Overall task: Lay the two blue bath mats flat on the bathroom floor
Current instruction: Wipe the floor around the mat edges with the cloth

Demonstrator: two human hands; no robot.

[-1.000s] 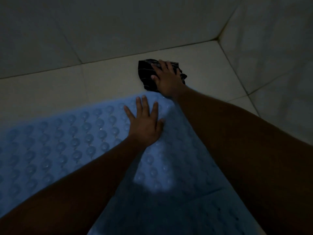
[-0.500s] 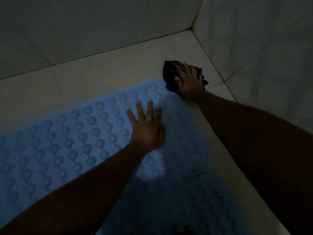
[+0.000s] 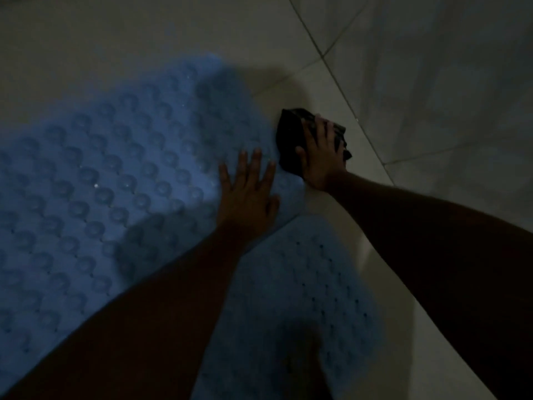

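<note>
A blue bath mat with rows of round suction cups facing up lies across the dim tiled floor. My left hand presses flat on its right end, fingers straight. A second blue mat with small holes lies nearer to me, partly under my left forearm. My right hand rests on a dark crumpled cloth on the floor just beyond the first mat's right edge, fingers spread over the cloth.
Pale floor tiles show between the mats and the tiled wall on the right. The wall meets the floor along a diagonal line close to the cloth. The light is very low.
My right hand has slid the dark cloth along the floor toward me, down the mat's right edge. My left hand has stayed flat on the mat. The view has swung right.
</note>
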